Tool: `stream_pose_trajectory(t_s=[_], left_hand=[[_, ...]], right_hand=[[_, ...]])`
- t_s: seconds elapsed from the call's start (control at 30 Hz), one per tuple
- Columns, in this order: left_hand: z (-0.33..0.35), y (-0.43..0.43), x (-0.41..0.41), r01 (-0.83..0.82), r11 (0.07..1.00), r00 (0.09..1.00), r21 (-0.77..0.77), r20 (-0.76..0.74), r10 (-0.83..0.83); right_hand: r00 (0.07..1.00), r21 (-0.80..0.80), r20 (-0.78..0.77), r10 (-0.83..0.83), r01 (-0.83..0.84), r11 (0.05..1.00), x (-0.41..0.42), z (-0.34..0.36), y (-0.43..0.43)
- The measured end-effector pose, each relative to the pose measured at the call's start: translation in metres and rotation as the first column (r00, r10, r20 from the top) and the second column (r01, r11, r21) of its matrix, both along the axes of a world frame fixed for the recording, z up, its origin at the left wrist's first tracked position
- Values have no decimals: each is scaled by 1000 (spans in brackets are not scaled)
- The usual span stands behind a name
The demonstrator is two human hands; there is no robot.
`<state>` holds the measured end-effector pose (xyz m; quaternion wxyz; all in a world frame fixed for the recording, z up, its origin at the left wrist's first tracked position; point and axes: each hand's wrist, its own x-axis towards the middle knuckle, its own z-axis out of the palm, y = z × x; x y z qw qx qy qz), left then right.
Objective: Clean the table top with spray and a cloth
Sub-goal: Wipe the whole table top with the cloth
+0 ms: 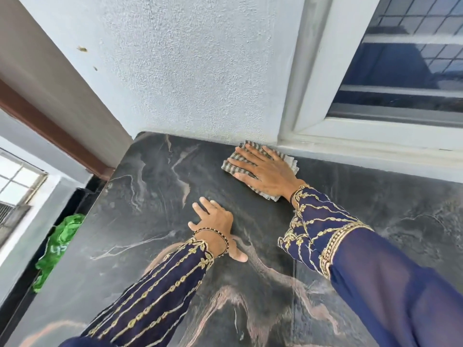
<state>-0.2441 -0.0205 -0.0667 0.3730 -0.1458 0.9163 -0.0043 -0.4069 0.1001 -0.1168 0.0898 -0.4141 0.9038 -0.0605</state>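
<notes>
Right hand point(269, 171) flat, fingers spread, pressing striped cloth point(246, 161) at far edge of dark marble bench point(150, 196), against wall. Left hand point(216, 219) flat, empty, on bench nearby.

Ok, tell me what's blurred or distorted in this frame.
Head view: wide-angle bending curves the window frame and wall edges; the near table top and left margin are smeared; both hands, right on the cloth, left, stay fairly sharp; daylight is soft.

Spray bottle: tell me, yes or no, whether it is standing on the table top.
No: the table top holds only the left hand and the right hand pressing the cloth.
</notes>
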Motion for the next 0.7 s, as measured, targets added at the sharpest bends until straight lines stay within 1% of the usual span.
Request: stream_pose_trajectory(t_s=[0.13,0.23,0.33,0.4,0.53,0.6,0.7], left_hand=[[1,0,-1,-2,1000,1000,-6,20,2],[3,1,-3,-12,1000,1000,-18,29,12],[2,1,-3,-17,1000,1000,-17,23,18],[2,1,-3,-6,1000,1000,-25,22,7],[0,1,-5,-12,1000,1000,-28,10,12],[1,3,-4,0,999,1000,-38,-1,0],[2,3,-5,30,998,999,-53,-25,-32]], right_hand=[[997,3,-14,-77,77,997,6,0,23],[989,23,-38,-143,144,989,7,-3,74],[968,36,-44,-246,248,968,9,-4,136],[948,51,-35,-315,316,947,14,-4,160],[917,63,-8,-400,400,915,24,-3,158],[916,61,8,-401,400,914,38,-4,153],[951,49,2,-309,308,950,64,-7,146]])
